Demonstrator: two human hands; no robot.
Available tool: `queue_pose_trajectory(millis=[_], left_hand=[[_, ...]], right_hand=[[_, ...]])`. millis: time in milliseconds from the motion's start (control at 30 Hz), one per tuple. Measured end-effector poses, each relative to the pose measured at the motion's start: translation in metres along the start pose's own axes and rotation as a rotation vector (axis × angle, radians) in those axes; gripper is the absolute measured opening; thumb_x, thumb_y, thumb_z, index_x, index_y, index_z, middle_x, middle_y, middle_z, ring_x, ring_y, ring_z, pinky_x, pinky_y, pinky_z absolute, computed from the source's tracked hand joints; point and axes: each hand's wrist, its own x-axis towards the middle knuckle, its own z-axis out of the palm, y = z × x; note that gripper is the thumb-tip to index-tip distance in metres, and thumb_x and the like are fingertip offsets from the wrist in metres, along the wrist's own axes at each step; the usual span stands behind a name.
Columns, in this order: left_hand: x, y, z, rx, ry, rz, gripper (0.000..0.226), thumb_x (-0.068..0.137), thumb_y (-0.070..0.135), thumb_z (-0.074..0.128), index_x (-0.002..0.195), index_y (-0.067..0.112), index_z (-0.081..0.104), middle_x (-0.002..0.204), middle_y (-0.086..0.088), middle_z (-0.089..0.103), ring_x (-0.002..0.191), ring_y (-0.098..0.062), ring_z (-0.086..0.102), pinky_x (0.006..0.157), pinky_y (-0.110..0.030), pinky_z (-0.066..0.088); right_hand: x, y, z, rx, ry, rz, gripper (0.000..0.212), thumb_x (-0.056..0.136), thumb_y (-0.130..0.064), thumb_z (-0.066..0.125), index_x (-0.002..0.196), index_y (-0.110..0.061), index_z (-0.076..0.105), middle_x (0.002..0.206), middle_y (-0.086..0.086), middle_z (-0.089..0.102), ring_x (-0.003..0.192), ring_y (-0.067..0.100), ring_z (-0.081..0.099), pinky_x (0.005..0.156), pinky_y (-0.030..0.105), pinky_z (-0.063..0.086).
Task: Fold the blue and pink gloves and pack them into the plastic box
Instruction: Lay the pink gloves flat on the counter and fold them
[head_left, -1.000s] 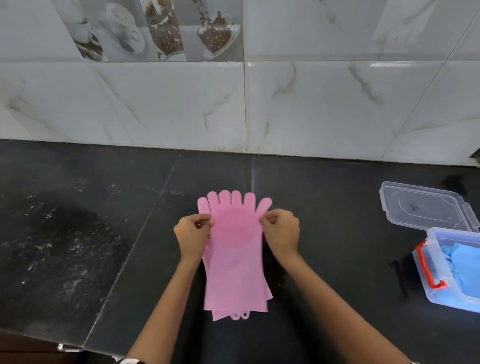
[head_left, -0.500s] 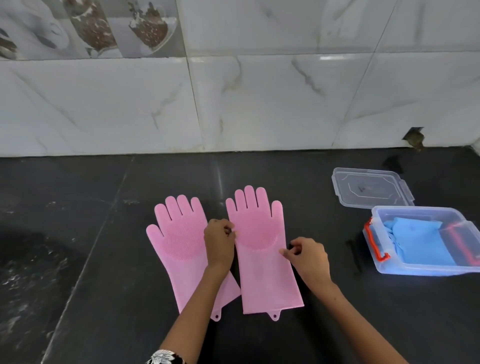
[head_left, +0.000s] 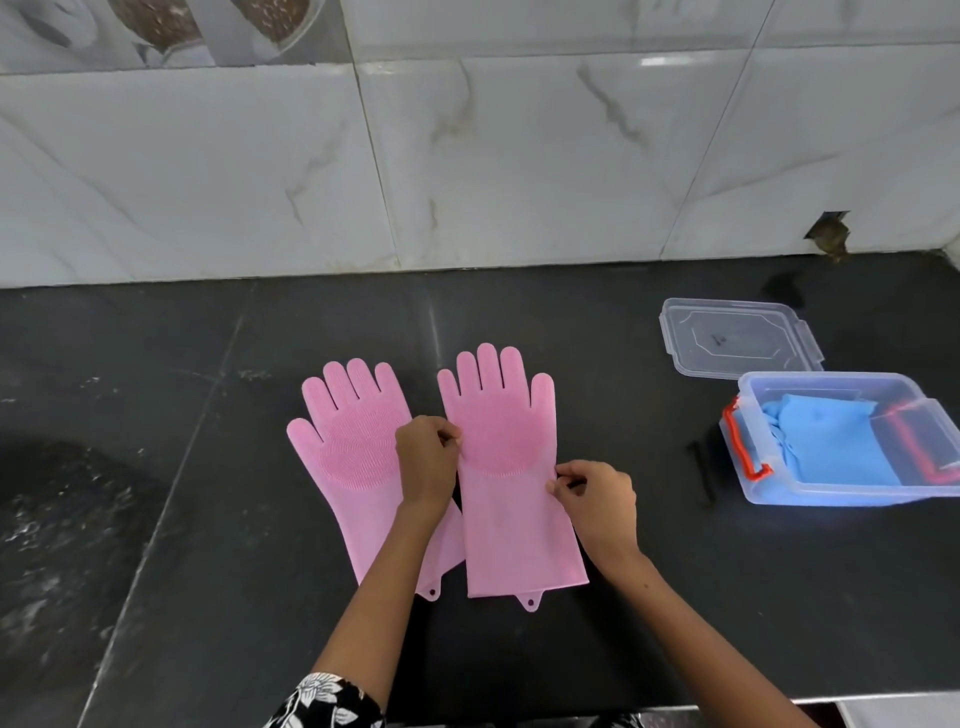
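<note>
Two pink rubber gloves lie flat, palms up, side by side on the black counter. My left hand (head_left: 428, 460) pinches the left edge of the right pink glove (head_left: 506, 488) near its palm, and its forearm covers part of the left pink glove (head_left: 353, 452). At the same glove's right edge, my right hand (head_left: 597, 499) pinches it just below the thumb. The clear plastic box (head_left: 769, 483) with orange latches stands at the right, with folded blue gloves (head_left: 831, 447) inside it.
The box's clear lid (head_left: 737, 338) lies flat behind the box. A marble-tiled wall (head_left: 467, 156) rises behind the counter (head_left: 208, 597), with a small hole at its right base. The counter's front edge runs along the bottom right.
One second ago the pink gloves were stacked with both hands at the fingers. Now they lie apart side by side, and both hands hold the right glove's edges. The view shifted right.
</note>
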Motion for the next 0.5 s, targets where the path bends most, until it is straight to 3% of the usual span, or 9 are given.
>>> queue_pose_trajectory(millis=[267,500], left_hand=[[-0.006,-0.007,-0.012,0.030,0.023,0.015,0.013,0.084,-0.006,0.061,0.088,-0.003,0.073,0.087,-0.016,0.071,0.077,-0.020,0.061,0.079,-0.024,0.047],[-0.013,-0.011,-0.016,0.060,0.036,0.074,0.013,0.083,-0.008,0.061,0.086,-0.002,0.073,0.086,-0.016,0.070,0.078,-0.025,0.063,0.076,-0.023,0.046]], right_hand=[[-0.005,-0.001,0.004,0.002,-0.028,-0.011,0.015,0.083,-0.010,0.068,0.097,-0.014,0.074,0.089,-0.002,0.074,0.075,0.009,0.065,0.071,0.021,0.052],[-0.009,-0.002,0.006,-0.029,-0.025,-0.012,0.013,0.084,-0.010,0.066,0.095,-0.013,0.074,0.087,-0.001,0.073,0.072,0.010,0.064,0.067,0.021,0.051]])
